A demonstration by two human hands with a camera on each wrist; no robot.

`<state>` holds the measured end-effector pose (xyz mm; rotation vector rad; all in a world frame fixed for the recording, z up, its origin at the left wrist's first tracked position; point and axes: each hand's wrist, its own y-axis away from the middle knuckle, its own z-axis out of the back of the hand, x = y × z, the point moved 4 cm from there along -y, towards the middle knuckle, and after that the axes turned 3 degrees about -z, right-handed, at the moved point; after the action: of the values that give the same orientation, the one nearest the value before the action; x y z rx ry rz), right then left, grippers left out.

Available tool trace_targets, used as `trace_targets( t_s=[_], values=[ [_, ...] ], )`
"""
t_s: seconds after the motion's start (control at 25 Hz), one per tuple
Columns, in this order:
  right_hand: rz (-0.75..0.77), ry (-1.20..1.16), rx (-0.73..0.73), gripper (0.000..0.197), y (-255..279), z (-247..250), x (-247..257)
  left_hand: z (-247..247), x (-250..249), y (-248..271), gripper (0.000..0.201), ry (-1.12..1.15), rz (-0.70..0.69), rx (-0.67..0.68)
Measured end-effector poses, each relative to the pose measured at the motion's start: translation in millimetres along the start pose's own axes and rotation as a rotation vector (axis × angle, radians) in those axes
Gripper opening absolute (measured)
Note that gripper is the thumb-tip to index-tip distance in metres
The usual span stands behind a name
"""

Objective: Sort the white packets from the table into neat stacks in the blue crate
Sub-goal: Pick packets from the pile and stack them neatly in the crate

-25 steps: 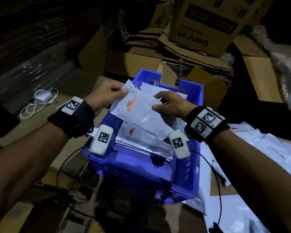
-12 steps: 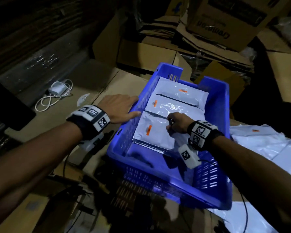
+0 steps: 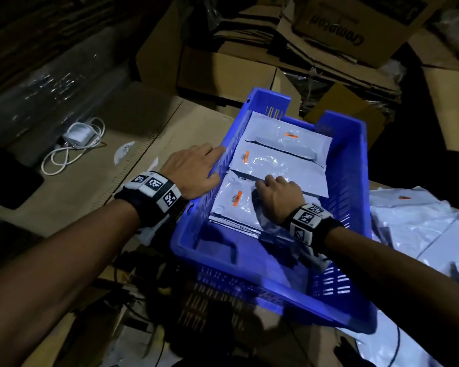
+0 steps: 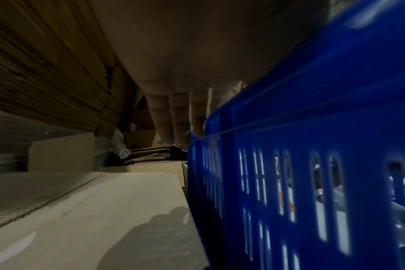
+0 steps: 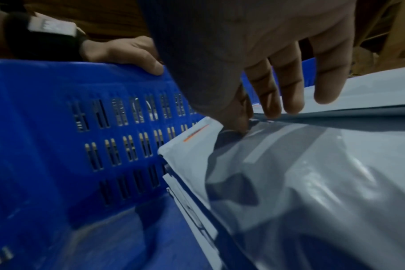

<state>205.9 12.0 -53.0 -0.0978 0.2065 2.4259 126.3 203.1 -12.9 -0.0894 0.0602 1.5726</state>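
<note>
The blue crate [image 3: 355, 181] holds three rows of white packets with orange labels. My right hand [image 3: 268, 185] is inside it. Its fingers press down at the far edge of the nearest packet [image 3: 233, 205], where that packet meets the middle packet [image 3: 278, 165]. In the right wrist view the fingertips [image 5: 273, 109] sit in that seam on the top packet [image 5: 312, 173]. My left hand [image 3: 196, 168] lies flat on the crate's left rim. Its straight fingers [image 4: 173, 118] run along the crate wall [image 4: 312, 146], holding nothing.
Loose white packets [image 3: 421, 229] lie heaped on the table right of the crate. A white charger and cable [image 3: 74, 139] sit at the far left on the cardboard surface. Cardboard boxes [image 3: 342, 35] are piled behind the crate. The crate's near end has bare floor.
A second ago both hands held a packet above the crate. It now lies on the nearest stack; my left hand moved to the rim and my right stayed on the packet.
</note>
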Motion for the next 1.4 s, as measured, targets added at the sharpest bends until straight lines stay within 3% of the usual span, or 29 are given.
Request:
trace_targets(
  t_s=[0.08,0.2,0.32,0.6,0.76,1.04,1.24,1.4],
  values=[
    [0.056,-0.018,0.034,0.037,5,-2,4,-1,2,0,0.066,0.025,0.012,-0.013],
    [0.081,0.047,0.197,0.068,9,-12,8,-4,3,0,0.067,0.051,0.027,-0.022],
    [0.053,0.085,0.221,0.080,8,-17,10,-4,2,0,0.068,0.050,0.032,-0.029],
    [0.019,0.080,0.228,0.077,4,-27,15,1,-2,2,0.064,0.000,0.019,0.003],
    [-0.004,0.004,0.257,0.073,9,-22,12,19,-13,0,0.055,-0.185,0.000,0.073],
    [-0.195,-0.256,0.243,0.042,3,27,-55,78,-89,-35,0.029,-0.344,-0.136,0.038],
    [-0.328,-0.381,0.195,0.041,-20,40,-108,51,-127,-71,0.026,-0.285,-0.143,0.229],
    [-0.258,-0.337,0.184,0.048,-35,34,-109,-13,-133,-71,0.025,-0.234,-0.148,0.444]
  ],
)
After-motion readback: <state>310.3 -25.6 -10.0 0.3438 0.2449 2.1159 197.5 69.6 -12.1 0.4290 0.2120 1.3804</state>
